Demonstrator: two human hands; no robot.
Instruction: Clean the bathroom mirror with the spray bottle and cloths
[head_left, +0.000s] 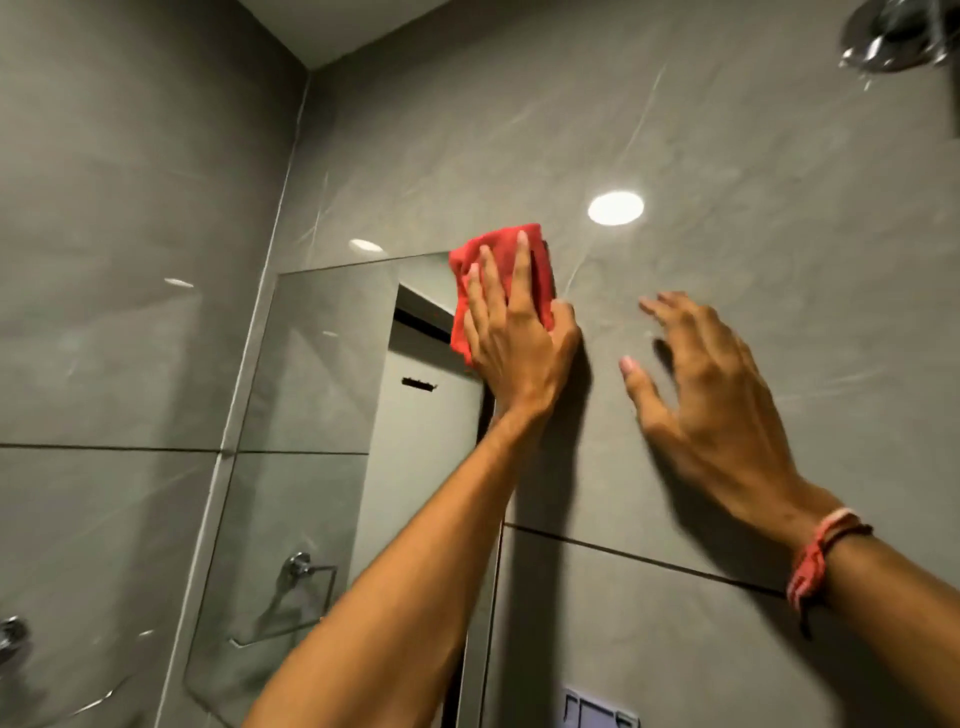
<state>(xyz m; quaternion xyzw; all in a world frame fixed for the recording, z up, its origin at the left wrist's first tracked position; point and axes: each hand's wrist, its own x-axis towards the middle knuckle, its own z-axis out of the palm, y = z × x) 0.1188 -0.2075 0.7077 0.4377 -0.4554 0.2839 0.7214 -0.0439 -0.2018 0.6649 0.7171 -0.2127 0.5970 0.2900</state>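
**Cloth pressed to the mirror's top corner, free hand braced on the tile**

While the left hand (511, 332) spreads flat over a folded red cloth (498, 280) at the centre of the frame, the right hand (711, 410) rests open on the grey wall tile (753, 218) just to the right, grasping nothing. The fingers of the left hand are splayed across the cloth rather than curled round it, which suits wiping: an open palm pushes the fabric evenly against the glass and keeps it from bunching. The cloth sits at the upper right corner of the mirror (322, 374), overlapping the top edge and spilling a little onto the tile, so this looks like a pass along the corner and border, where streaks tend to collect.

Both arms reach upward, and the view tilts up toward the ceiling. The right palm against the wall reads as a brace, steadying the body during a high reach; a red cord bracelet (815, 561) shows at that wrist, lower right of the frame.

No spray bottle appears anywhere in view, nor a second cloth. Whether the glass is wet cannot be told; its surface mostly shows reflections of the tile, a doorway and a towel ring (306, 571) at lower left. A chrome shower head (893, 36) sits in the upper right corner, well apart from the work.

By judgement, the wiping stage is under way, with the lower glass possibly left to cover.
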